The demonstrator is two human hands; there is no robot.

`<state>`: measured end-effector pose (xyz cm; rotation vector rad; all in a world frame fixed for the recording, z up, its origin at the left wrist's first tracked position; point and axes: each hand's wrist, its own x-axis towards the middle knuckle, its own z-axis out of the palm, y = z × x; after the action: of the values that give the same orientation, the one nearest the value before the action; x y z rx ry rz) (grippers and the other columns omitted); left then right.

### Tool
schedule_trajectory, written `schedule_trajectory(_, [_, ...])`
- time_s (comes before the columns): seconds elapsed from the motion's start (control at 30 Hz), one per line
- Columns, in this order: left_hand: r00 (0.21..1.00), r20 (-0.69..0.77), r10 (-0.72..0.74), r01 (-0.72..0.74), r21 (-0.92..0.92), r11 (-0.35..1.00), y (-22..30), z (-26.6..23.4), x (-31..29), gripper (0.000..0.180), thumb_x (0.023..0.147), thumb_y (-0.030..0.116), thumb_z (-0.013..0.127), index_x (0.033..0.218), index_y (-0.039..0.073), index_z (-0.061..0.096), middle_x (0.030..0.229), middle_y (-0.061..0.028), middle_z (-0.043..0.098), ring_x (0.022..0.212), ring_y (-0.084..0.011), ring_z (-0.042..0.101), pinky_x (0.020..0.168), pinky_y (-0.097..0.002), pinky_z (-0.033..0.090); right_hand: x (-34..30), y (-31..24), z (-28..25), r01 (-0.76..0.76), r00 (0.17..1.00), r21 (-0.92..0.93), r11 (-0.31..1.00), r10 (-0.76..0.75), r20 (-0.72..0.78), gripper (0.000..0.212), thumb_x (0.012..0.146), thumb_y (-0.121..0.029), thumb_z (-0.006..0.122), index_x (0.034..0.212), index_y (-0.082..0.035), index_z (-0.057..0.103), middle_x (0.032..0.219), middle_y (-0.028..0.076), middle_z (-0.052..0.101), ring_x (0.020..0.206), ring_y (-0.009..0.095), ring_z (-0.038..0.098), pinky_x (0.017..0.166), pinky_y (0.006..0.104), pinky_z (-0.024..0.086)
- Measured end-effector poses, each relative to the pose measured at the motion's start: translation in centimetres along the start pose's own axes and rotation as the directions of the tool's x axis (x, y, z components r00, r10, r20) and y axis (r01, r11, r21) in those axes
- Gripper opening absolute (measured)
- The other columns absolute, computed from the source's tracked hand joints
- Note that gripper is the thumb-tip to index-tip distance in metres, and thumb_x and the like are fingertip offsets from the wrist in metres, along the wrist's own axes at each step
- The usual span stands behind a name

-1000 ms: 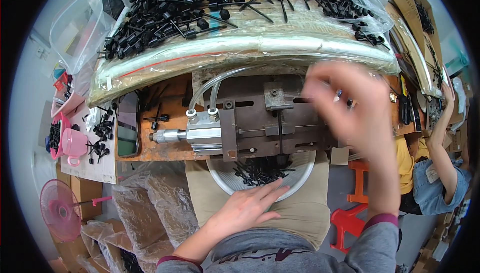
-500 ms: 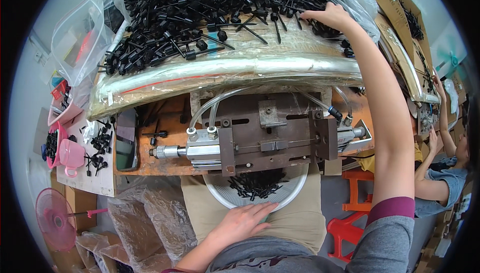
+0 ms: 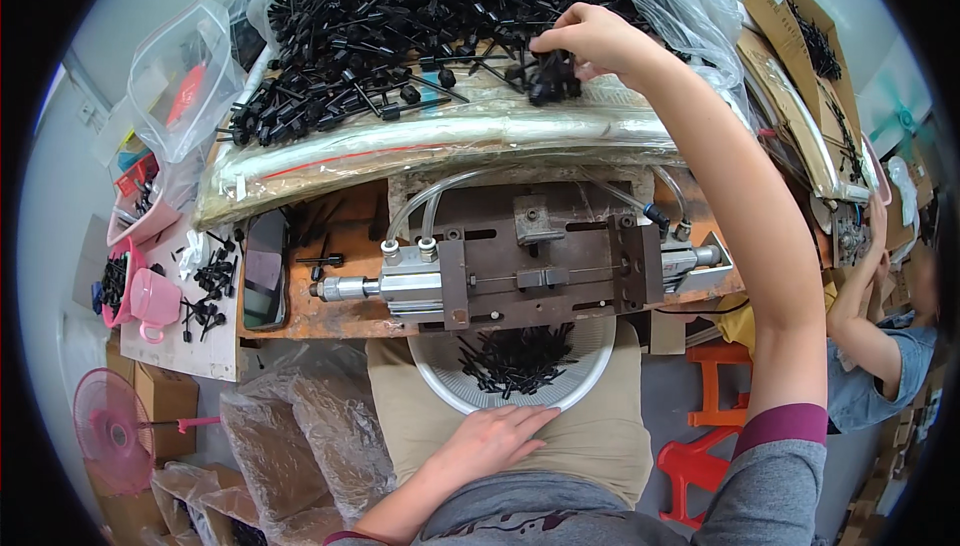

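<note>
My right hand [image 3: 606,43] reaches out to the far right of a large pile of black rod-like parts [image 3: 400,21], each with a thin stem and thicker head. Its fingers are closed round a bunch of black rod-like parts [image 3: 553,79], held at the pile's near edge. My left hand [image 3: 492,442] lies flat with fingers stretched out at the near rim of a white basket [image 3: 437,386] on my lap. Many thin black pieces [image 3: 515,358] lie in the basket. Between the hands stands a brown metal fixture [image 3: 540,246] with an air cylinder [image 3: 410,288] at its left.
Clear air hoses [image 3: 428,201] arch over the fixture. A phone [image 3: 265,271] lies on the bench's left side, beside a pink cup [image 3: 155,301] and loose black parts. Red stools [image 3: 690,466] stand at lower right. A co-worker [image 3: 880,366] sits farther right. A pink fan [image 3: 108,426] is at lower left.
My right hand has moved left and nearer along the pile, and a bunch of black parts now shows in its fingers. My left hand stays at the basket rim.
</note>
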<state>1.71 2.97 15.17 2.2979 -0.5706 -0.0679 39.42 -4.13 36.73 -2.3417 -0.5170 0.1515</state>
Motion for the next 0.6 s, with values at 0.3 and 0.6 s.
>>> schedule_trajectory(0.3, [0.999,-0.012,-0.050,0.050,-0.012,0.999,-0.2,0.6,-1.6,0.048,0.089,0.027,0.070,0.134,0.013,0.059,0.118,-0.0071,0.070,0.095,-0.0265,0.070,0.082,-0.0367,0.058,-2.8,1.3,-3.7,0.554,0.745,-0.684,0.473,-0.649,0.155,0.051,0.078,0.005,0.068,0.126,-0.013,0.062,0.124,0.009,0.060,0.104,0.024,0.066,0.087,0.0360,0.057])
schedule_trajectory(0.6, [1.000,-0.006,0.014,-0.014,-0.007,1.000,0.3,0.8,0.2,0.046,0.089,0.024,0.070,0.132,0.011,0.059,0.117,-0.0067,0.070,0.095,-0.0255,0.069,0.081,-0.0363,0.058,-2.2,2.4,0.5,0.654,0.609,-0.686,0.319,-0.760,0.228,0.030,0.077,-0.001,0.069,0.107,-0.005,0.065,0.106,0.007,0.061,0.100,0.026,0.066,0.080,0.0375,0.057])
